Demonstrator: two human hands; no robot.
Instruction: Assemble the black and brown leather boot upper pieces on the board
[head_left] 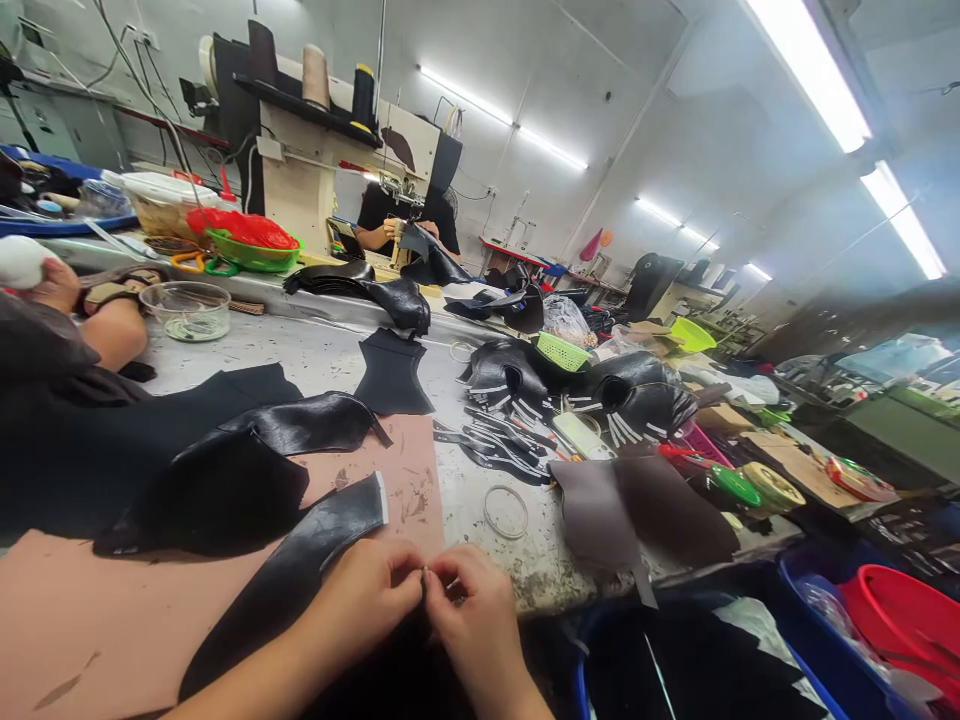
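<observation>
My left hand [367, 590] and my right hand [472, 600] meet at the table's front edge, thumbs and fingertips pinched together. Something small and dark shows between the fingertips, too small to name. Beneath my left wrist lies a long black leather piece [300, 560] with a pale strip at its end. Behind it, a curved black leather piece [225, 480] rests partly on the pink sheet [409, 470]. To the right of my hands are a clear ring [506, 512] and brown leather pieces [600, 510].
Another person's hand [58, 287] holds something white at the left, near a clear round dish [187, 312]. A person sits behind a sewing machine [300, 180]. Black strips [502, 445] lie mid-table. Blue bins [592, 660] and a red basin [900, 620] stand at the lower right.
</observation>
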